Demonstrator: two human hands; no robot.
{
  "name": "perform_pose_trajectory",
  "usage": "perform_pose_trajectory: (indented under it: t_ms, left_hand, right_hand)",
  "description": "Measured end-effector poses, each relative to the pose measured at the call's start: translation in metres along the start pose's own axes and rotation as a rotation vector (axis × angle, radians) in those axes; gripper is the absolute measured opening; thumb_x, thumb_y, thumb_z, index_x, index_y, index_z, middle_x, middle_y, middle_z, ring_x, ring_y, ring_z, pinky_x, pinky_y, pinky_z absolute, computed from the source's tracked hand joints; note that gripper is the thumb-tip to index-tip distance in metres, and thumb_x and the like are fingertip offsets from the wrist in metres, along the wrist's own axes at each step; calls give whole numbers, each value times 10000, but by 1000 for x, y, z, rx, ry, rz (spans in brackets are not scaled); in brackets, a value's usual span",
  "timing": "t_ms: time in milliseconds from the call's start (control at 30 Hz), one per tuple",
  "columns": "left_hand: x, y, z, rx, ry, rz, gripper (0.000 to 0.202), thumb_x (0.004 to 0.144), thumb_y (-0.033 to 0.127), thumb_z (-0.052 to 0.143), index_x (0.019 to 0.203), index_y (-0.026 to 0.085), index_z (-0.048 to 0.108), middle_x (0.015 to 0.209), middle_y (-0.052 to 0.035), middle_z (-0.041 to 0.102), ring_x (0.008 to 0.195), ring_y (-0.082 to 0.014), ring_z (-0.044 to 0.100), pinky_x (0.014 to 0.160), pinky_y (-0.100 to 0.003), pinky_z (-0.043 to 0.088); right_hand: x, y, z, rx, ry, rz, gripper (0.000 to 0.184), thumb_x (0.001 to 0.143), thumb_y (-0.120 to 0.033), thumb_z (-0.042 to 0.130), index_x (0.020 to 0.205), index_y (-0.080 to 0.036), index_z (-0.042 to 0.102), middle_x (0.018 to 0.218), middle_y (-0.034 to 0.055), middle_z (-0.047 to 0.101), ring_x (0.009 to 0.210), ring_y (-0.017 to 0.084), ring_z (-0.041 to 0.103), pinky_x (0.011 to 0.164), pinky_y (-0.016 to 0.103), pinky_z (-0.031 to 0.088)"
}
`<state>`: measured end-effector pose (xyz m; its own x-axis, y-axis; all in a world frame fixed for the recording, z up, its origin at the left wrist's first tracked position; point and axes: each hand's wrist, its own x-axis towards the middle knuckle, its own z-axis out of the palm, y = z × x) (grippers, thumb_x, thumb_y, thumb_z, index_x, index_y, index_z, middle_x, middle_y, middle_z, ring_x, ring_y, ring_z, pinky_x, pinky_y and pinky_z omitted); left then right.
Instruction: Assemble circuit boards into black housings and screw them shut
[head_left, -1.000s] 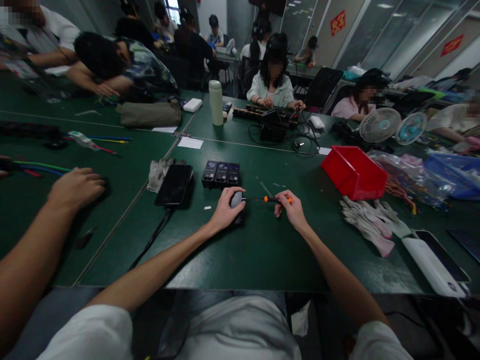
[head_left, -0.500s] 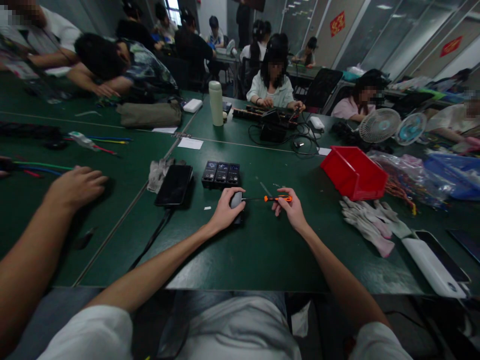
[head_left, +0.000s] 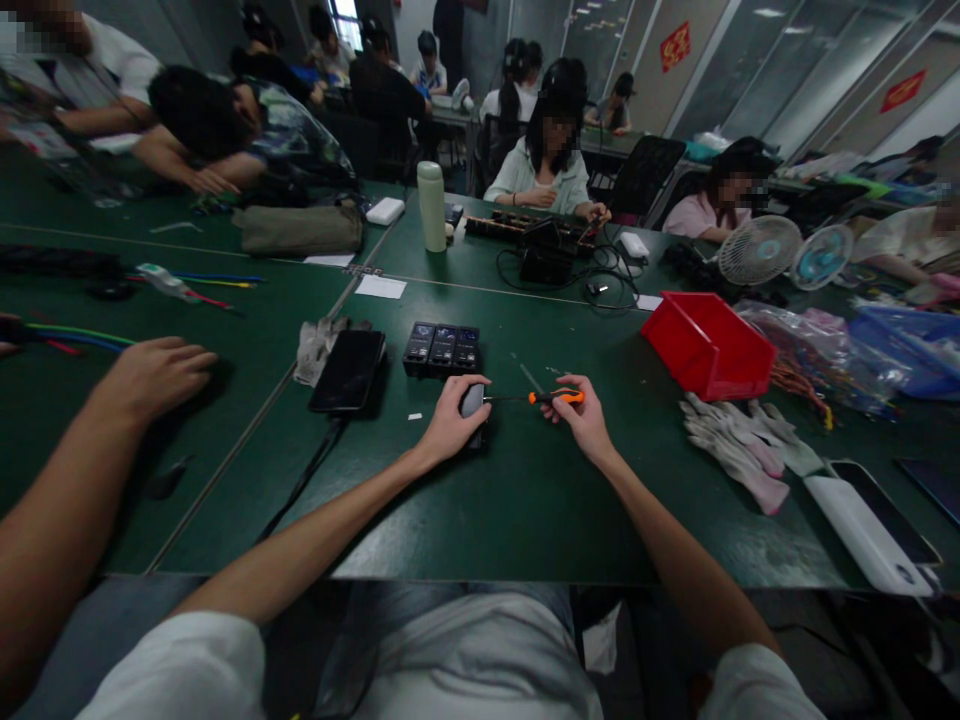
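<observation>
My left hand (head_left: 454,418) is closed around a small dark box-shaped device (head_left: 473,401), holding it on the green table. Most of the device's left side is hidden by my fingers. In my right hand (head_left: 581,415) is a screwdriver (head_left: 556,397) with an orange and black handle, pinched between thumb and fingers. Its thin shaft lies level, pointing left, and its tip meets the right side of the device. Just behind my left hand stand several black modules (head_left: 442,346) joined in a row.
Left of my hands lies a black smartphone (head_left: 348,370) with a cable, against grey gloves (head_left: 309,352). To the right are a red bin (head_left: 709,345), work gloves (head_left: 739,450) and a white power bank (head_left: 866,535). A co-worker's hand (head_left: 157,375) rests at the left.
The screwdriver's handle looks slightly turned in my right hand, while the device and my left hand stay put. Across the table, a co-worker's hand has lifted a little.
</observation>
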<state>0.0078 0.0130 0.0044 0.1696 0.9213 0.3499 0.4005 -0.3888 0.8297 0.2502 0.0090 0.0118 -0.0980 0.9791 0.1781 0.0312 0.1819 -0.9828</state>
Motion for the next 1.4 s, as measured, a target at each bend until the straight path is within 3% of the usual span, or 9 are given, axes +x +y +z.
perform_pose_trajectory:
  t_ms: [100,233,367,600,833,900,1033,1233,1400]
  left_hand:
    - [0,0,0,-1,0,11,301,818,227,560,1118,246,552,1103,-33,519,1093,-184,509,1022,-356,382]
    - [0,1,0,-3,0,24,300,819,220,558,1118,244,554,1102,-34,520,1087,-181,512,1013,-350,386]
    - [0,0,1,5,-4,21,303,815,227,566,1117,248,555,1112,-34,521,1100,-188,507,1023,-362,382]
    - [0,0,1,9,-5,12,307,816,228,560,1122,249,553,1104,-34,522,1091,-188,511,1015,-361,389]
    - [-1,1,1,10,-11,22,304,819,225,555,1123,240,554,1115,-39,522,1101,-187,508,1016,-354,387]
    - [-1,0,1,6,-9,25,304,819,224,556,1122,241,554,1113,-38,522,1099,-185,509,1017,-352,386]
    - [-1,1,0,8,-10,20,302,821,226,557,1122,246,555,1116,-37,522,1101,-187,508,1025,-360,379]
    - [-1,0,0,3,-10,24,300,822,239,560,1122,243,555,1118,-39,523,1105,-190,504,1025,-360,378]
    - [0,-3,2,3,-1,8,310,814,232,569,1122,248,554,1112,-33,523,1094,-187,507,1018,-351,380]
  right_hand:
    - [0,2,1,21,32,-39,437,755,-403,704,1072,-229,459,945,36,655,720,147,656,597,256,521]
    - [0,2,1,2,12,-8,285,826,-430,627,939,-207,490,676,-13,641,549,129,619,534,248,499]
    - [0,2,1,-47,21,43,292,858,-483,565,851,-198,501,514,-43,581,424,116,549,438,226,443]
    - [0,1,2,27,31,-25,403,775,-423,684,1044,-225,459,861,15,661,657,139,650,564,250,506]
    - [-2,-1,1,-23,4,34,265,870,-461,550,864,-203,491,508,-55,557,413,107,525,429,219,423]
    - [-1,0,1,-25,9,30,274,859,-464,563,910,-203,499,537,-49,573,433,109,536,435,219,427]
    - [0,0,2,30,47,-30,418,775,-423,679,1072,-225,460,819,8,661,664,142,645,561,242,504]
    - [0,3,-1,-41,25,49,279,875,-475,538,864,-200,493,457,-75,507,358,86,444,366,187,350]
    - [2,8,-1,55,-8,-3,376,820,-428,634,1072,-220,446,695,-22,663,534,121,602,494,220,461]
